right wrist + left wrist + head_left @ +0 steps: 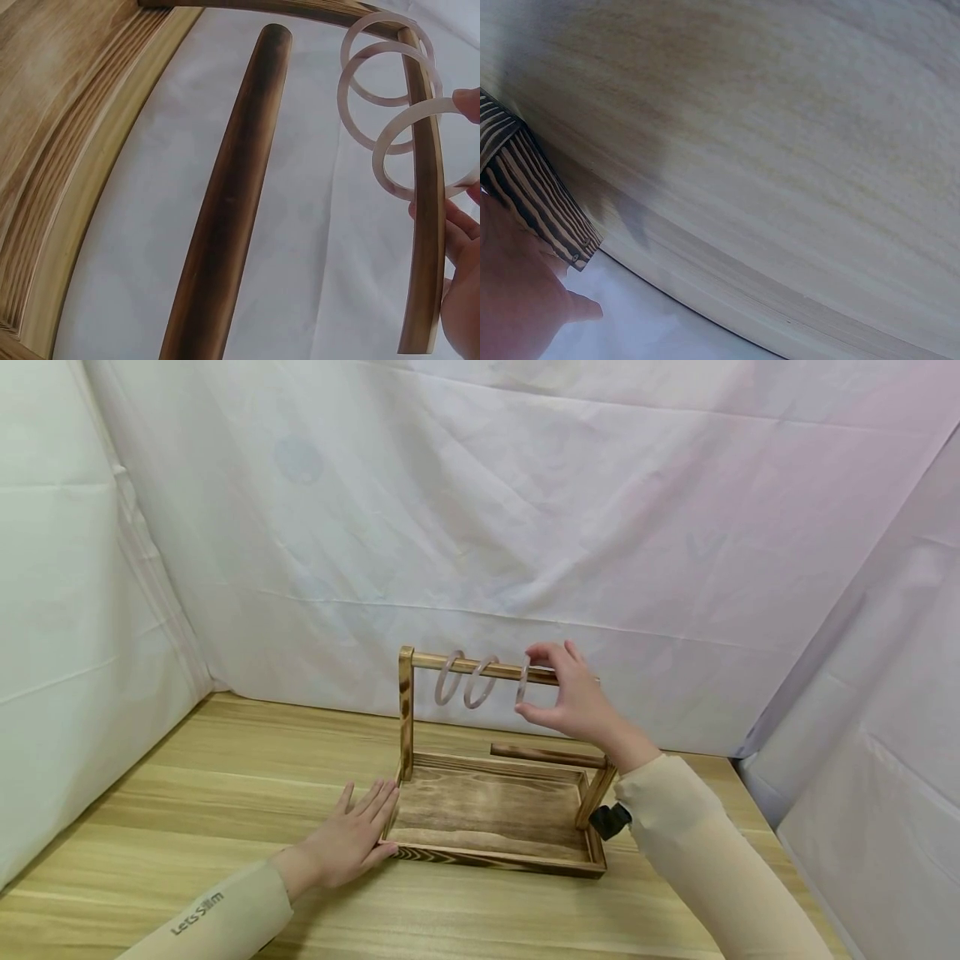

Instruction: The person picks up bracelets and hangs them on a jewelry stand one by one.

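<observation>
A dark-grained wooden stand has a shallow tray base [480,810], a tall left post [406,710] and an upper bar [423,661] reaching right from it. Two pale, translucent bangles [439,687] hang on that bar, spaced apart. My right hand [576,702] pinches a third bangle [382,161] between thumb and fingers; the upper bar passes through it, to the right of the other two. My left hand [347,845] lies with straight fingers against the tray's left end, its fingertips at the rim. In the left wrist view, the fingers overlap the tray's striped corner [544,199].
A lower bar [547,755] extends left from a short right post [595,797] and carries nothing. The stand sits on a light wood-grain table [247,785]. White cloth [480,510] hangs behind and at both sides. A black wrist device [611,821] is on the right sleeve.
</observation>
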Demonstrator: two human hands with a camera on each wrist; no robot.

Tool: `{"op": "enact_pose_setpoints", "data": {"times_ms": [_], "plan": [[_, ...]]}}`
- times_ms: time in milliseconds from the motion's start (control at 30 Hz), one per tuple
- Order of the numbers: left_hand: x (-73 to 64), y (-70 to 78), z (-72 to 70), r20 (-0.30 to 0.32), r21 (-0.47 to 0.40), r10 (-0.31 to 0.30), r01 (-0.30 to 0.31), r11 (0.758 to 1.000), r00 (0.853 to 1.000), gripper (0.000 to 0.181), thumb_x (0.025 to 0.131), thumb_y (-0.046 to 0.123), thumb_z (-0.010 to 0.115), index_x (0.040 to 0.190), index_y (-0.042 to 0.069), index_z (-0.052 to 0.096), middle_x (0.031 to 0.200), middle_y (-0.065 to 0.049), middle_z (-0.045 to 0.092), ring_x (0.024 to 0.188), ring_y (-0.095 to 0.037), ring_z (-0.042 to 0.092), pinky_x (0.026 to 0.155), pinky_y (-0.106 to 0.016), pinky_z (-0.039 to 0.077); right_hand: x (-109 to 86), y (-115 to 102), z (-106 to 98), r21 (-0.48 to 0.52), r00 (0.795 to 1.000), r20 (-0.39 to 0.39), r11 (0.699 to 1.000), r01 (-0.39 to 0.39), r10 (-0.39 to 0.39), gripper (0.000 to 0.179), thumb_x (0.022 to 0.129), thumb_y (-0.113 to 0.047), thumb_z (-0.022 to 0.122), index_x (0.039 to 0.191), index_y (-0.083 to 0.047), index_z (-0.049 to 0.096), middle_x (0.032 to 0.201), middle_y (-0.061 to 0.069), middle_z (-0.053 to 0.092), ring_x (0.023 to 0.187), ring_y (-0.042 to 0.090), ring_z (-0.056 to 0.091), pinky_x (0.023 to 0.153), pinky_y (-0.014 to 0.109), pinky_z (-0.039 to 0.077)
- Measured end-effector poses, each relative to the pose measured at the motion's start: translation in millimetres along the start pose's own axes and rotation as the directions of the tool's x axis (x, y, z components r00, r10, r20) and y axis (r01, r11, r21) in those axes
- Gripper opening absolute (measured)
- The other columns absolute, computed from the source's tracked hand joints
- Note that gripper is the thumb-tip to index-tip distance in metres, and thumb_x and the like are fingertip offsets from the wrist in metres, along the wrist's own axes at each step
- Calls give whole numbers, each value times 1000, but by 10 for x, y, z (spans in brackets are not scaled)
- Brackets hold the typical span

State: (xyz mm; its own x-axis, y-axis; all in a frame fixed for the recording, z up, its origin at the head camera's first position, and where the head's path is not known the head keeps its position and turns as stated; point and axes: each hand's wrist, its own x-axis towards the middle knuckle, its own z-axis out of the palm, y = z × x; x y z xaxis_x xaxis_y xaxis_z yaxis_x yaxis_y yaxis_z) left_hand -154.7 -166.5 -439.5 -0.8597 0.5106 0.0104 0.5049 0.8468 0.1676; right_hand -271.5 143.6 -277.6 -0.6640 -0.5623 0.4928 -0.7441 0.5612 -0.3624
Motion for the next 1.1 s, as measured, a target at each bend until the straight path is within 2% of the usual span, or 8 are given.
{"op": "enact_pose_setpoints", "data": {"times_ms": [233,500,767,1100], "plan": [[1,-3,-18,8,-6,-6,6,1000,1000,69,99,45,35,145,-6,24,154,-22,17,143,-38,17,112,-64,9,16,-11,19,-61,1000,19,998,13,-12,66,74,-22,76,128,0,44,122,17,55,116,30,52,119,45,1],[2,-1,-10,1,-1,-1,1,1000,1000,69,99,44,36,145,-7,24,154,-23,18,142,-38,17,112,-64,9,18,-4,52,-137,999,19,990,33,-30,65,74,-25,75,127,-2,46,126,14,55,121,29,50,117,52,-5],[4,2,-24,15,-4,-5,5,1000,1000,70,99,45,35,145,-6,23,154,-22,17,143,-38,17,112,-64,8,27,-5,78,-227,998,36,973,49,-42,66,73,-31,75,126,-2,48,124,12,58,118,28,53,116,56,-4],[12,-17,17,10,20,-6,6,1000,1000,71,99,46,34,145,-6,23,154,-22,18,143,-37,18,112,-63,10,24,-21,80,-268,998,47,963,44,-32,68,74,-34,75,127,-3,47,123,11,59,119,27,53,116,56,-4]]}}
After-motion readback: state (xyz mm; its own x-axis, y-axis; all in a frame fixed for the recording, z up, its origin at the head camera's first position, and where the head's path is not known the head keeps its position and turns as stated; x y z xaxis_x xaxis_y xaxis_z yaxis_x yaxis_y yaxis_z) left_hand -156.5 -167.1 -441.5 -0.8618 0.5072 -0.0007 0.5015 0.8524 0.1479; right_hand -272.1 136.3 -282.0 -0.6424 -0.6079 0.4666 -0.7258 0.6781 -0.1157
